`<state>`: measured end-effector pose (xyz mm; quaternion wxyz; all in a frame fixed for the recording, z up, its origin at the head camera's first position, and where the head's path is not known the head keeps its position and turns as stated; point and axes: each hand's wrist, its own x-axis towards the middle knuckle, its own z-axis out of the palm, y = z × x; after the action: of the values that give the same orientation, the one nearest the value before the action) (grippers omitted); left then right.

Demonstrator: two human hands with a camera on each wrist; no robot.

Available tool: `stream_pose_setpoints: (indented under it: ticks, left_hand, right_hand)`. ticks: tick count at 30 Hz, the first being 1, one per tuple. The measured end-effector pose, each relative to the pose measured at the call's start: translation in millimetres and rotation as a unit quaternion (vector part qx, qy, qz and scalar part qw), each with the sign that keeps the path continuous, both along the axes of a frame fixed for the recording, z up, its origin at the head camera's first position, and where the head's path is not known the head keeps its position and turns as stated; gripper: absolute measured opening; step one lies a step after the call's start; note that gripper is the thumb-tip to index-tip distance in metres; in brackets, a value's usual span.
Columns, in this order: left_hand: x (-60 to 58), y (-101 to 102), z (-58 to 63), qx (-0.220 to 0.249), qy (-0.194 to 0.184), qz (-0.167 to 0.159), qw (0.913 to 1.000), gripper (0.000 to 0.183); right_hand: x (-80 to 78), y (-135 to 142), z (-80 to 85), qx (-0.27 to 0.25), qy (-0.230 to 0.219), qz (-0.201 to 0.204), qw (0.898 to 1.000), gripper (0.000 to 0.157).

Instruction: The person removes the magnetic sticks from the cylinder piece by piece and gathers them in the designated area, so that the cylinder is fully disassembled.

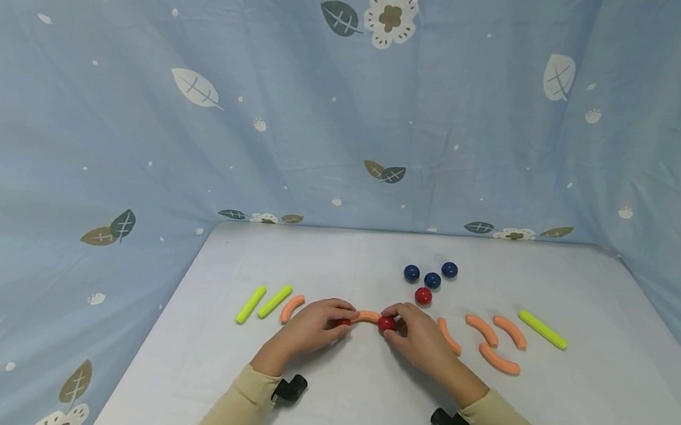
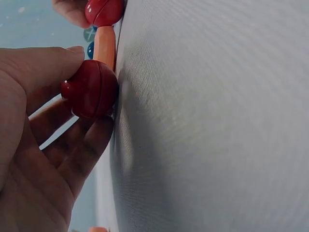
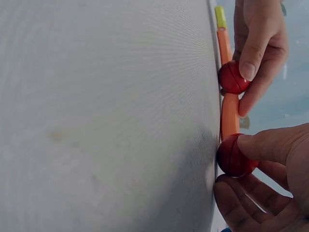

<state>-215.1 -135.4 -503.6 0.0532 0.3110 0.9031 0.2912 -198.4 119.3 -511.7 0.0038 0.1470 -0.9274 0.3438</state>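
My left hand (image 1: 310,325) grips a red ball (image 2: 94,89) between thumb and fingers, low at the white tabletop. A second red ball (image 1: 387,324) is pinched by my right hand (image 1: 423,341). Between the two balls runs a curved orange stick (image 3: 230,116), its ends touching them. In the head view, fingers cover most of the left ball. Beside my right hand lies another curved orange stick (image 1: 449,336), and one more orange stick (image 1: 292,309) is just left of my left hand.
Blue balls (image 1: 432,280) and a loose red ball (image 1: 423,296) sit beyond my right hand. Orange curved sticks (image 1: 498,360) and a yellow-green straight stick (image 1: 543,330) lie at right. Two yellow-green sticks (image 1: 251,305) lie at left. A blue patterned cloth (image 1: 301,117) hangs behind the table.
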Motion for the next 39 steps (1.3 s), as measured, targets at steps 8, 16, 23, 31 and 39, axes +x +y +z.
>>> stream_pose_setpoints:
  ticks: [8,16,23,31,39]
  left_hand:
    - [1.0,2.3,1.3,-0.019,0.018,0.001,0.9997,0.033]
    - [0.4,3.0,-0.7,-0.027,0.003,0.012,0.9996,0.033]
    - [-0.1,4.2,-1.1,-0.03,0.004,0.011,0.9995,0.034]
    - [0.2,5.5,-1.0,-0.031,0.002,0.015,0.9994,0.033]
    - [0.1,3.5,-3.0,-0.023,0.005,0.016,0.9996,0.033]
  right_hand:
    - [1.0,0.5,2.1,-0.004,0.009,-0.004,1.0,0.028]
    - [0.2,7.4,5.3,0.012,0.02,-0.022,0.999,0.029]
    - [-9.9,12.2,17.1,0.015,0.046,-0.006,0.999,0.035]
    - [-41.1,6.8,29.0,0.036,0.058,0.005,0.998,0.036]
    - [-67.0,-0.3,25.3,0.076,0.086,0.014,0.993,0.033]
